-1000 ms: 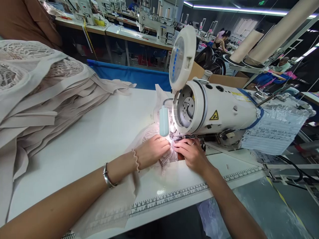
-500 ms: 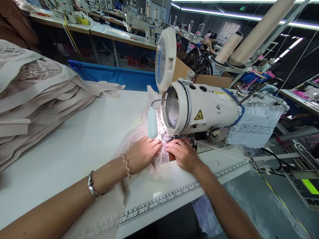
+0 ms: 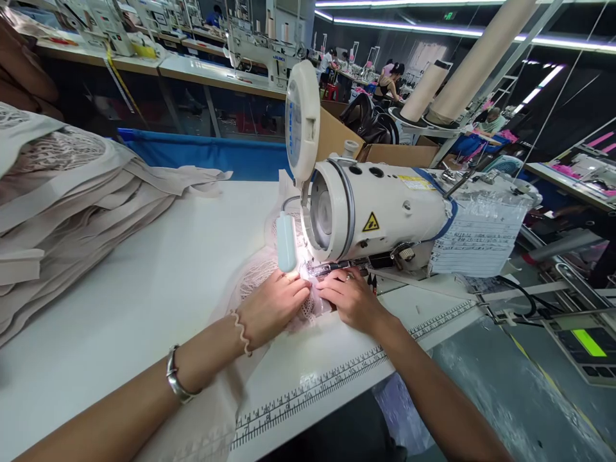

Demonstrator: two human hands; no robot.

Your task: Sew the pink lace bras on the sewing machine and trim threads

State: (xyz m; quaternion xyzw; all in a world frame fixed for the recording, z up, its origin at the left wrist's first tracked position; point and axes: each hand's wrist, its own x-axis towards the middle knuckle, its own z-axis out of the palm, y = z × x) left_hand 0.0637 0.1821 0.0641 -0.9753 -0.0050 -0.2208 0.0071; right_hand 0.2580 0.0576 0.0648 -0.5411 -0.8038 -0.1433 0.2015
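A: Head view. Room around the work?
B: Lace [image 3: 269, 276] lies flat on the counter [image 3: 158, 282], under the machine [image 3: 380, 212] head. Bare counter to the left up to the fabric stack [image 3: 72, 192]; the ruled front edge [image 3: 327, 385] is near the wrists.
A: Grips?
B: Left hand [image 3: 272, 305] and right hand [image 3: 349, 298] both press flat on the lace, fingers bent, clamping nothing.
A: Axis?
B: The lace runs from the near-left edge toward the needle.

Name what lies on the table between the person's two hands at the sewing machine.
In the head view, a strip of pale lace fabric lies between the left hand and the right hand, brightly lit by the sewing machine lamp.
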